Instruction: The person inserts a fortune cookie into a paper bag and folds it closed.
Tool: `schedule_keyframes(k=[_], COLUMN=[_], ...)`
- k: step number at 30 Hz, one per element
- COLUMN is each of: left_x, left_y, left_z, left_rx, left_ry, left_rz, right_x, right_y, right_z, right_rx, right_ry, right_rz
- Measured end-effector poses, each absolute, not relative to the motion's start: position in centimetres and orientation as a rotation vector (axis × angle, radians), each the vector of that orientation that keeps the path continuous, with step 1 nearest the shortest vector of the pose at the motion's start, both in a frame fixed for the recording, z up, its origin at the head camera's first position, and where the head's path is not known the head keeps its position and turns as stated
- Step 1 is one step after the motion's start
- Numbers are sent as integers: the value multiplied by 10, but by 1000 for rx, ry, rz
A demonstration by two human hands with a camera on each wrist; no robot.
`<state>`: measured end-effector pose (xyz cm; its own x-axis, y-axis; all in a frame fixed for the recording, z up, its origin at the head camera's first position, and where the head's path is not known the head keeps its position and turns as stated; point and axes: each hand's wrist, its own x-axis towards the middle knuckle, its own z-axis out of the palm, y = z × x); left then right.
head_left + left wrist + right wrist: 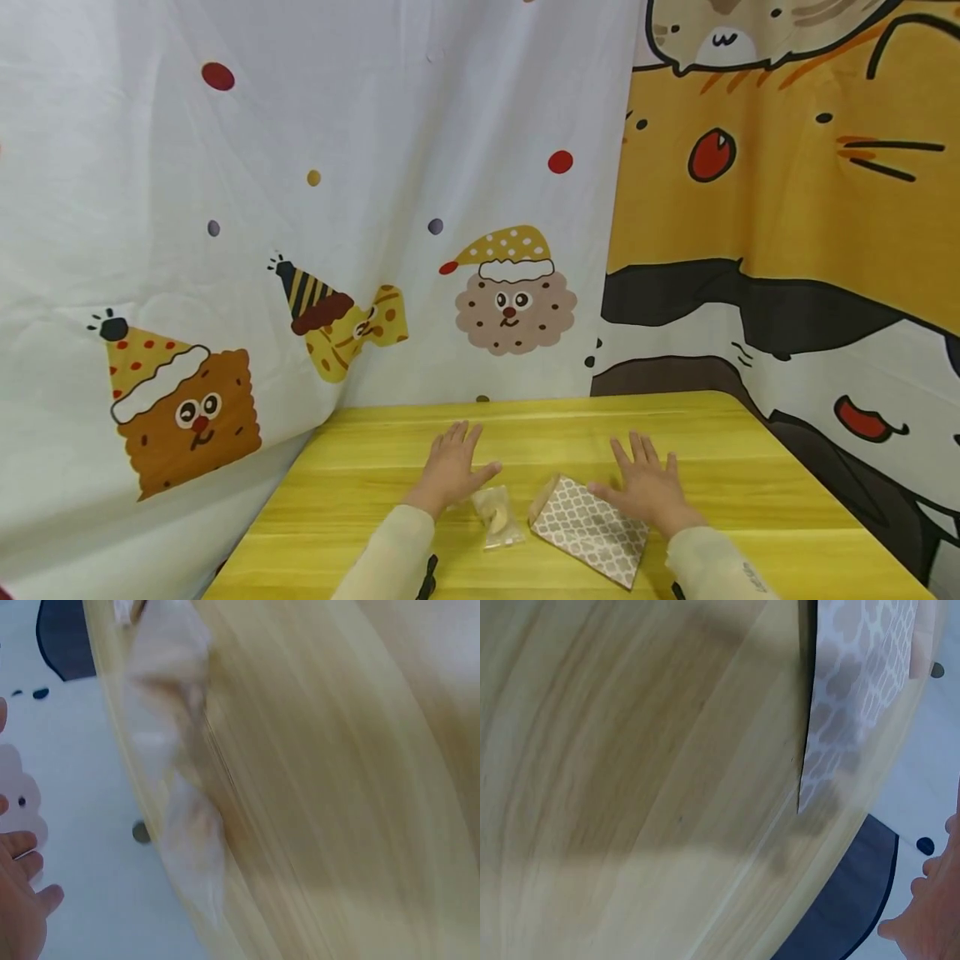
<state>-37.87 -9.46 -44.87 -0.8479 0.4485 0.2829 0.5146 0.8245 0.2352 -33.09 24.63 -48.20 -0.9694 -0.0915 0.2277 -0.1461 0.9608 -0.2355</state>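
1. Paper packet, patterned in brown and white, is our landmark in the head view, lying on the yellow table. To its left, slightly apart, we see a small clear wrapper with a pale item inside. The left hand is just beside that wrapper, left of the packet, fingers straight and spread, holding nothing. The right hand is at the packet's right, likewise spread and holding nothing; its thumb overlaps the packet's far edge, and we cannot tell whether it touches. Behind the packet hang a printed white cloth and, farther right, an orange cloth.
2. In the left wrist view, the wrapper is blurred; we see the left hand, cut off by the picture's edge, apart from it.
3. In the right wrist view, we see the packet's patterned face at a slant and the right hand, partly cut off, apart from it.
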Motion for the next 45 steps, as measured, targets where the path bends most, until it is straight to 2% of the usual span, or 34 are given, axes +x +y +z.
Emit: schedule_keyframes(k=[7,21,45], left_x=[-369,-355,-355], left_y=[-62,-8,7], left_z=[-450,-479,-512], left_rx=[-829,-854,-1034], left_ry=[-2795,-2787,-2712], left_rz=[-638,-907,-727], right_x=[-327,-324,-314], right_y=[234,214,196], right_z=[-480,-500,-518], right_rx=[184,257,247], right_ry=[-2935,-2969,-3082], right_rz=[405,494,618])
